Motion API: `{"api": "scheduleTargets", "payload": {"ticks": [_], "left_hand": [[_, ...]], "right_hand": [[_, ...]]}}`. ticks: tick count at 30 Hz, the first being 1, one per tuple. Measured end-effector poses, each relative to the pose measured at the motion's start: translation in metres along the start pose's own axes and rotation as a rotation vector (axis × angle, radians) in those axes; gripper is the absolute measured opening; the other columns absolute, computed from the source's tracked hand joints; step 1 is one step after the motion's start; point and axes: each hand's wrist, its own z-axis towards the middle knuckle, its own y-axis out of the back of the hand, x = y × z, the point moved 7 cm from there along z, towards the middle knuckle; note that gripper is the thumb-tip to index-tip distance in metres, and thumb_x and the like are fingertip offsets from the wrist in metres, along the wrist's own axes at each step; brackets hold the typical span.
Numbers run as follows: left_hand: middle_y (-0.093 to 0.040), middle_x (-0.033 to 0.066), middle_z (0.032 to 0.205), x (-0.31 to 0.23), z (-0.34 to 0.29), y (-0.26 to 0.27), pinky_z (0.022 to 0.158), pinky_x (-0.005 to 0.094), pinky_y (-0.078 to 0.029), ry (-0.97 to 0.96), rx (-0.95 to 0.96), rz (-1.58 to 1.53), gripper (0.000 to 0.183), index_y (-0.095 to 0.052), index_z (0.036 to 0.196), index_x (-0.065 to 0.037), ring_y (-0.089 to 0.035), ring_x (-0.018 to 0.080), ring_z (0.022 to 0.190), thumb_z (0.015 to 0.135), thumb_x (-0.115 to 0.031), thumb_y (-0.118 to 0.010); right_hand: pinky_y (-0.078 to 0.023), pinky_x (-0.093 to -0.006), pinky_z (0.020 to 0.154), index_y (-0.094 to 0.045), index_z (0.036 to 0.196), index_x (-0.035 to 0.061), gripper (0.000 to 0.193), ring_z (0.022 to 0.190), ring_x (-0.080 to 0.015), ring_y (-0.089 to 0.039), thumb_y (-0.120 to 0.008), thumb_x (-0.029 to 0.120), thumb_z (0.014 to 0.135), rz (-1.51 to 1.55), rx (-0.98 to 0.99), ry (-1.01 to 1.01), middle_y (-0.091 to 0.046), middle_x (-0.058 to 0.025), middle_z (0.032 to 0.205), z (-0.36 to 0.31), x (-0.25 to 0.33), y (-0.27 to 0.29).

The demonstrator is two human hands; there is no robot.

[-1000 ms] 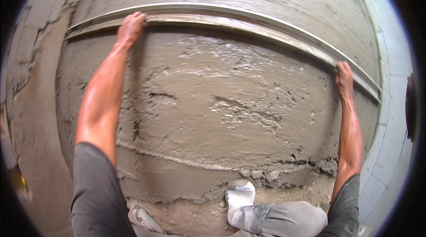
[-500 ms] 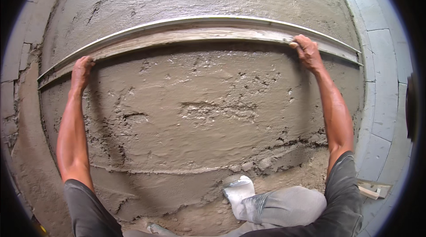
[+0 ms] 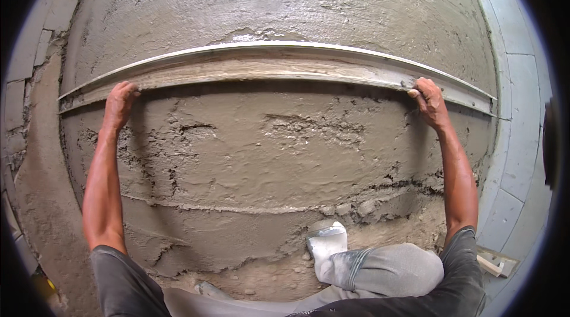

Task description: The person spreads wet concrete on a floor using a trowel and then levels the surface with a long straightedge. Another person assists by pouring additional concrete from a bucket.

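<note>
A long straightedge screed [image 3: 267, 67], pale and smeared with mortar, spans the wet mortar bed [image 3: 255, 168] from side to side. My left hand [image 3: 120, 102] is closed on its near edge toward the left end. Toward the right end, my right hand [image 3: 428, 100] grips the same edge, thumb on the near side. Beyond the screed the mortar looks smoother and shiny; on the near side it is pitted, with rough hollows. The fingers behind the edge are partly hidden.
Grey stone slabs [image 3: 515, 139] border the bed on the right. Broken paving and a bare strip [image 3: 44, 156] lie on the left. My boot [image 3: 328, 245] and bent knee are at the mortar's ragged near edge. A wooden float-like tool [image 3: 493, 265] lies at the lower right.
The screed has come nearer to me across the mortar, both hands still holding it. A small wet ridge now shows just beyond its middle. My view has also shifted slightly.
</note>
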Motion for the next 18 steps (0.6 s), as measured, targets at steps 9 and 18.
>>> {"api": "scheduleTargets", "payload": {"ticks": [9,18], "left_hand": [[-0.061,0.0148,0.093,-0.005,-0.043,-0.005,0.079,0.0411,-0.048,-0.058,-0.122,-0.082,0.017,-0.064,0.095,-0.002,-0.060,0.0349,0.092,0.084,-0.014,-0.067],[-0.062,0.0139,0.090,-0.024,-0.069,-0.009,0.076,0.0402,-0.048,-0.040,-0.027,-0.109,0.017,-0.065,0.094,-0.002,-0.060,0.0342,0.089,0.083,-0.015,-0.068]], "right_hand": [[-0.037,-0.0364,0.066,-0.046,0.079,0.0057,0.031,0.074,-0.0198,-0.044,-0.057,0.030,0.095,0.038,0.057,-0.001,-0.042,-0.0049,0.075,-0.035,0.005,-0.007],[-0.035,-0.0377,0.068,-0.046,0.080,0.0029,0.033,0.074,-0.0262,-0.040,-0.057,0.030,0.094,0.031,0.122,-0.020,-0.040,-0.0097,0.075,-0.071,0.000,-0.007]]}}
